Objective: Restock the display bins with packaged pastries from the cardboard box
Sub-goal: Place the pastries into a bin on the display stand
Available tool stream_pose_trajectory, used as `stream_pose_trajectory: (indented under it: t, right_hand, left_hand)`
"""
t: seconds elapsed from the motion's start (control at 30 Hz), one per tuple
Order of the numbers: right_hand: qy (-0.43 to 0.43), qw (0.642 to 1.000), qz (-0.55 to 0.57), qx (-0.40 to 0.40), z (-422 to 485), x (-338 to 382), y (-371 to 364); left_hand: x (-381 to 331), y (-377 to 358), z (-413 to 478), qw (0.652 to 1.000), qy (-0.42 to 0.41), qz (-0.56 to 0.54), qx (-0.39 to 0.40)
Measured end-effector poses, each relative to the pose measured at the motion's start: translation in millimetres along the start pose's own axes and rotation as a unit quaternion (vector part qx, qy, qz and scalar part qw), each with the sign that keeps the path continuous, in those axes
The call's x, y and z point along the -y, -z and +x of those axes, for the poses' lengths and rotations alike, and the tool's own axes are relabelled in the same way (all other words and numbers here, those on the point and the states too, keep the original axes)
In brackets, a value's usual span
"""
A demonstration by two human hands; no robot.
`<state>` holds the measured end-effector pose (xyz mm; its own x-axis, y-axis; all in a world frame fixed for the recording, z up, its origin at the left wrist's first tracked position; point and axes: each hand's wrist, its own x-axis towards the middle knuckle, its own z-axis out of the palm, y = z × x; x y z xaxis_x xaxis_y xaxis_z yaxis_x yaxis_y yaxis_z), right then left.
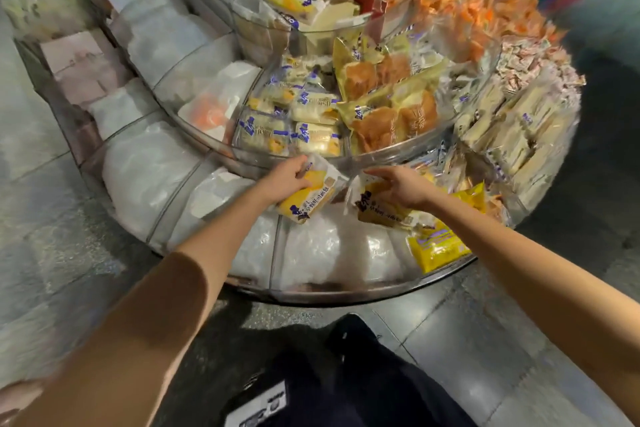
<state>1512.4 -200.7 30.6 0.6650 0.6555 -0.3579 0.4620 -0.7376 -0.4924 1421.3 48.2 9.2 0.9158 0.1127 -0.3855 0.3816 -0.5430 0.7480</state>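
Observation:
A round tiered display of clear plastic bins stands before me. My left hand [287, 180] grips a yellow-and-white packaged pastry [311, 198] just below the middle tier's rim [291, 158]. My right hand [401, 185] holds another yellow-and-white pastry pack [377, 206] over the lowest ring, right of the first. The middle tier holds similar white-and-yellow packs [311, 135] and yellow bags of brown buns [391, 118]. A loose yellow pack [438, 248] lies in the bottom ring near its front edge. No cardboard box shows in the head view.
The bottom ring's left compartments hold white translucent bags [149, 177]. Orange snack packs [478, 0] and pale sandwich-style packs [519, 135] fill the right side. The top bowl [311, 7] holds more pastries. Tiled floor surrounds the stand; my dark trousers [353, 378] are below.

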Motion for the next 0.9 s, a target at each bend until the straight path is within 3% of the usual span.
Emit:
stream_pose_trajectory:
  t: [0.13,0.37,0.63,0.9]
  right_hand:
    - [-0.001,0.999,0.009,0.046,0.5,-20.0,-3.5]
    - [-0.006,0.999,0.03,0.036,6.2,-42.6,7.5]
    - [-0.038,0.995,0.092,0.011,5.5,-62.7,16.3]
    - [-0.018,0.993,0.113,-0.037,3.4,-51.5,3.3]
  left_hand:
    - [-15.0,-15.3,26.0,0.986,-0.026,0.152,0.057]
    - [-23.4,-38.9,50.6,0.943,-0.111,0.303,0.075]
    - [7.8,-53.0,47.8,0.889,-0.153,0.43,0.035]
    - [35.0,-51.4,46.0,0.883,-0.126,0.45,0.039]
